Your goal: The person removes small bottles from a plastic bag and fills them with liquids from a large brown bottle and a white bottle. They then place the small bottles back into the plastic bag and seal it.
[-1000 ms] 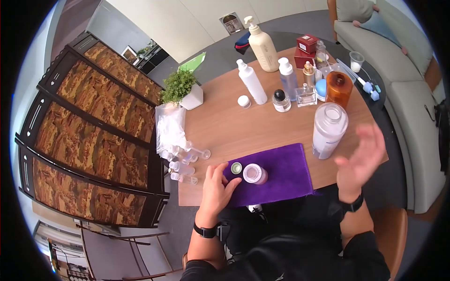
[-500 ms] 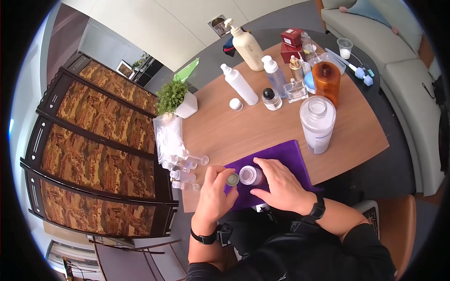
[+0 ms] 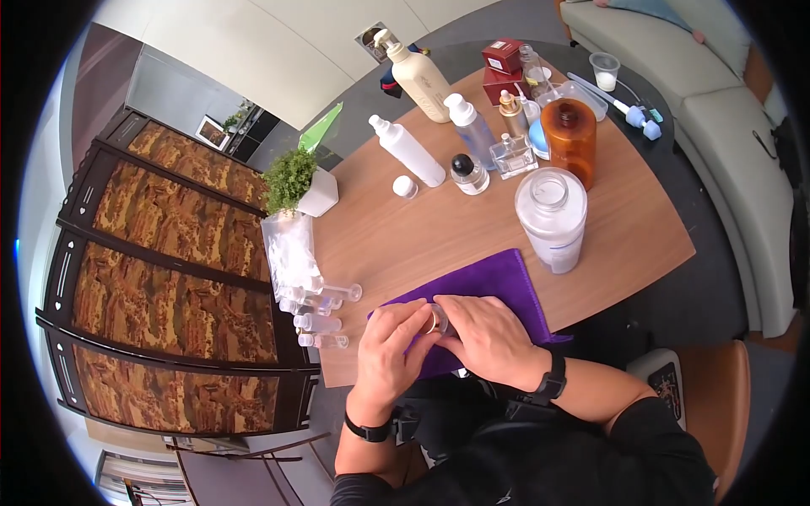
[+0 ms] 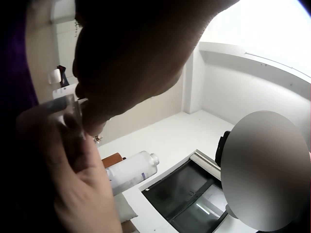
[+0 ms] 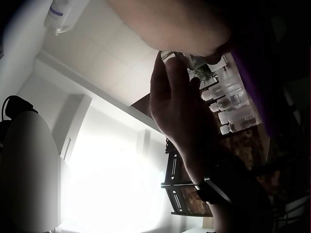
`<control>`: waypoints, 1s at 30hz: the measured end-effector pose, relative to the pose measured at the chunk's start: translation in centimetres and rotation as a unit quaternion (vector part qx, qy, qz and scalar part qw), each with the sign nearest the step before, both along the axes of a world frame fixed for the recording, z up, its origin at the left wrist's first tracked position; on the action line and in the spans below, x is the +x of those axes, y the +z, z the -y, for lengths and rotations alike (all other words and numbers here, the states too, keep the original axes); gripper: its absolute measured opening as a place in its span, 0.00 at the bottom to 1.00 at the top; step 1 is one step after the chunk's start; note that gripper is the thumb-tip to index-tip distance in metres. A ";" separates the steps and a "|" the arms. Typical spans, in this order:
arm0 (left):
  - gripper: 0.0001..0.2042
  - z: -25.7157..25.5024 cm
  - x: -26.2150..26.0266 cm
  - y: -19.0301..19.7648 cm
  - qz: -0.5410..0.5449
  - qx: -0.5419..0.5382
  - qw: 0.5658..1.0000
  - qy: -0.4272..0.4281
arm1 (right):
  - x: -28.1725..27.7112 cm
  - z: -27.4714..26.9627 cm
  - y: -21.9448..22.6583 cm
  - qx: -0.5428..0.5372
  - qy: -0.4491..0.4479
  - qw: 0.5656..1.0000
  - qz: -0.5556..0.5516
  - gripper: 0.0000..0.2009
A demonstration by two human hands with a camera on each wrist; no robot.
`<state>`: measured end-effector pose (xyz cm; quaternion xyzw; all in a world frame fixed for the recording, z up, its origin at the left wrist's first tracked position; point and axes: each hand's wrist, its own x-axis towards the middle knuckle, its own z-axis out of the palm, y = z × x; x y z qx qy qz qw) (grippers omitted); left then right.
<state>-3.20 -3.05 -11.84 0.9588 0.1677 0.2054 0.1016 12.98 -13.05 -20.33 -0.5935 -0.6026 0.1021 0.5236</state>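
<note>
1. At the table's left edge lies a clear plastic bag (image 3: 291, 253) with white contents; just in front of it, at least 4 small clear bottles (image 3: 319, 324) lie grouped in the head view.

2. Next is the left hand (image 3: 388, 350), above the purple cloth (image 3: 515, 282). Its thumb and fingertips close in a narrow pinch on a small cap (image 5: 168, 56).

3. Between the hands, over the cloth, is a small translucent bottle (image 3: 443, 317), mostly hidden by fingers. The cap is at its mouth; whether it is seated or only near, I cannot tell.

4. To the right, the right hand (image 3: 494, 341) curls round the small translucent bottle, fingers on the far side and thumb nearer the body.

5. Farther right, a large translucent bottle (image 3: 553, 215) stands upright and uncapped, well apart from the hands.

6. The step in hand looks like fitting the cap to the small translucent bottle. The next move seems to call for the right hand to keep it steady while the left lines up the cap squarely and turns it.
</note>
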 end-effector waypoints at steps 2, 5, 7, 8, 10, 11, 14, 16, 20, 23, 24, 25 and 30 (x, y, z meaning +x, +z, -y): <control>0.27 0.4 -0.4 -2.1 0.058 0.049 0.997 0.005 | 0.0 0.0 -0.1 0.000 0.000 1.000 0.001 0.30; 0.34 1.6 -0.5 -3.2 0.065 0.066 0.995 0.028 | 0.0 0.0 -0.3 -0.013 0.003 1.000 0.008 0.32; 0.36 1.4 -0.9 -3.8 0.060 0.075 0.995 0.031 | 0.0 0.0 -0.5 0.007 0.000 1.000 0.017 0.32; 0.36 1.3 -0.9 -3.8 0.060 0.078 0.995 0.029 | 0.1 -0.1 -0.5 0.005 0.003 1.000 0.018 0.32; 0.36 1.5 -1.1 -4.1 0.059 0.083 0.994 0.030 | 0.1 -0.1 -0.6 0.004 0.005 1.000 0.022 0.33; 0.36 1.7 -1.3 -4.3 0.062 0.060 0.996 0.038 | -0.1 0.0 -0.5 0.005 0.009 1.000 0.022 0.33; 0.35 1.6 -0.3 -4.0 0.077 0.016 0.996 0.047 | 0.2 0.1 -0.5 -0.025 0.014 0.999 0.037 0.37; 0.33 1.3 -0.1 -4.6 0.083 -0.038 0.994 0.060 | 0.2 0.3 -0.8 -0.022 0.014 0.999 0.023 0.39; 0.31 0.3 1.7 -1.4 0.055 -0.055 0.995 0.068 | 2.0 2.5 1.2 0.015 0.006 1.000 0.021 0.44; 0.33 -1.8 5.0 -0.3 0.112 -0.035 0.990 0.082 | 4.1 4.0 1.8 0.004 -0.005 0.998 0.055 0.27; 0.33 -2.4 6.5 -0.2 0.121 -0.034 0.988 0.089 | 4.6 4.2 1.1 0.002 0.003 0.999 0.050 0.23; 0.34 -3.0 8.4 -0.3 0.118 -0.083 0.985 0.090 | 5.0 4.3 0.5 0.000 0.010 0.999 0.046 0.19; 0.37 -4.6 15.6 -3.2 0.084 -0.163 0.981 0.065 | 6.1 4.3 -0.7 0.007 0.045 0.999 0.030 0.14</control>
